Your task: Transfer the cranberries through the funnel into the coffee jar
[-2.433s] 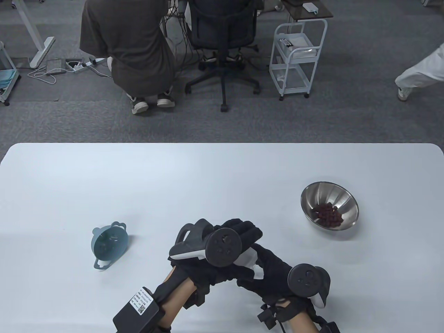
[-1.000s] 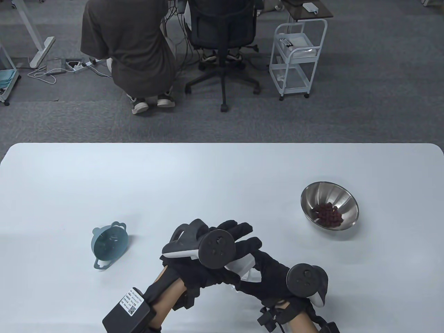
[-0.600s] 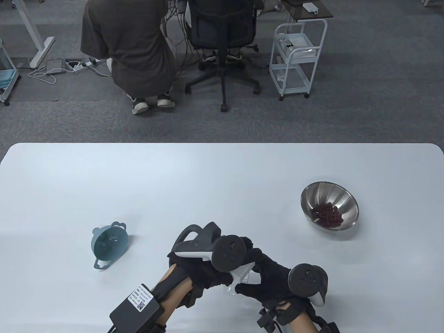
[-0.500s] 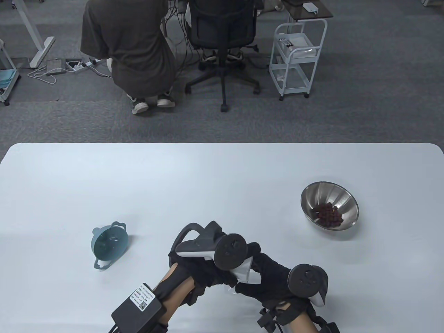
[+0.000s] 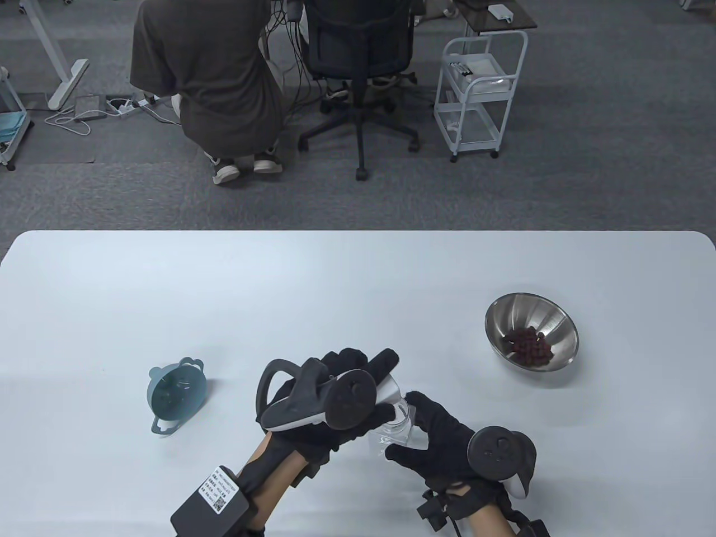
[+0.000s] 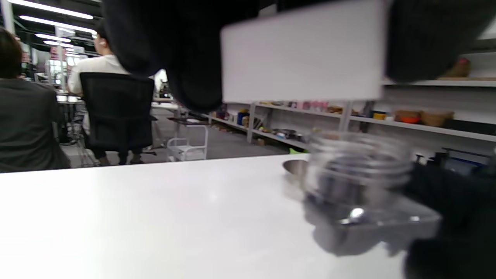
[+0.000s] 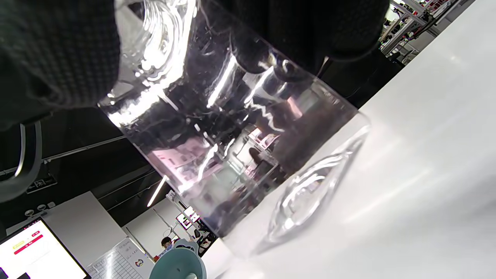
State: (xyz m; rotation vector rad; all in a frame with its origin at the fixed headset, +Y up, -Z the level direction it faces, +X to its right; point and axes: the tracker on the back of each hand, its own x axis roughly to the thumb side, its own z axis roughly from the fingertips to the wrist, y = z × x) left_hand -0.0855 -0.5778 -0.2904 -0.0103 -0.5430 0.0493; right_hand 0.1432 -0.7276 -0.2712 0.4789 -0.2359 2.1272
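A clear coffee jar (image 5: 396, 429) stands near the table's front edge, its threaded mouth open in the left wrist view (image 6: 356, 166). My right hand (image 5: 433, 439) grips the jar's side, which fills the right wrist view (image 7: 232, 135). My left hand (image 5: 361, 366) holds the white lid (image 5: 389, 390) just above and left of the jar; the lid also shows in the left wrist view (image 6: 302, 54). A blue-grey funnel (image 5: 176, 394) lies on its side to the left. A steel bowl (image 5: 551, 319) with dark red cranberries (image 5: 528, 344) sits to the right.
The white table (image 5: 358, 291) ends at its far edge, with grey carpet beyond. Behind it are a seated person (image 5: 207, 72), an office chair (image 5: 358, 50) and a white trolley (image 5: 478, 89). The funnel also shows low in the right wrist view (image 7: 178, 265).
Both hands were together over the jar and its lid. Now my left hand has moved up and left with the lid off, and the jar's mouth is uncovered. My right hand still grips the jar.
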